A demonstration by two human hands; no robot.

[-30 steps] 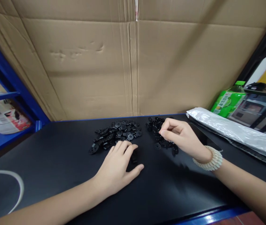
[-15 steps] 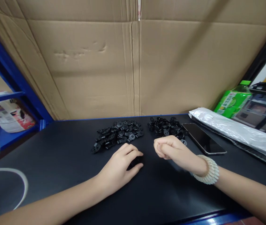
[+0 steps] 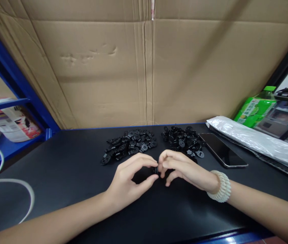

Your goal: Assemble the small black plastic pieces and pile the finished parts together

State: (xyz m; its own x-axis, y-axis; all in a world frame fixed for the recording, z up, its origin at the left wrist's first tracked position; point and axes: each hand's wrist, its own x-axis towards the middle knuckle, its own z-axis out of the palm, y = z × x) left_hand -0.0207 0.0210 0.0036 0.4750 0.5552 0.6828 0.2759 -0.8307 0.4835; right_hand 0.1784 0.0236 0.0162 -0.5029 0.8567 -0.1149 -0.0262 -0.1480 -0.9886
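Note:
Between thumb and forefinger, my left hand (image 3: 133, 176) pinches a small black part (image 3: 155, 170) above the black table (image 3: 65, 176). My right hand (image 3: 184, 169), with a pale coiled band on its wrist, is right beside that part; its index finger and thumb are bent near it, and whether they hold anything is hidden. Behind my left hand lies a pile of black perforated parts (image 3: 133, 142). A second pile of black round parts (image 3: 181, 137) sits behind my right hand.
A phone (image 3: 222, 150) lies right of the second pile, beside a silvery plastic-wrapped package (image 3: 260, 139). A green-capped bottle (image 3: 258, 105) stands at the back right. Cardboard (image 3: 103, 74) walls the back. A white cable (image 3: 29, 193) loops at the left, near a blue frame (image 3: 29, 81).
My right hand has opened out from a fist and moved left to my left hand. The black part in my left hand shows more clearly now. The view has shifted slightly.

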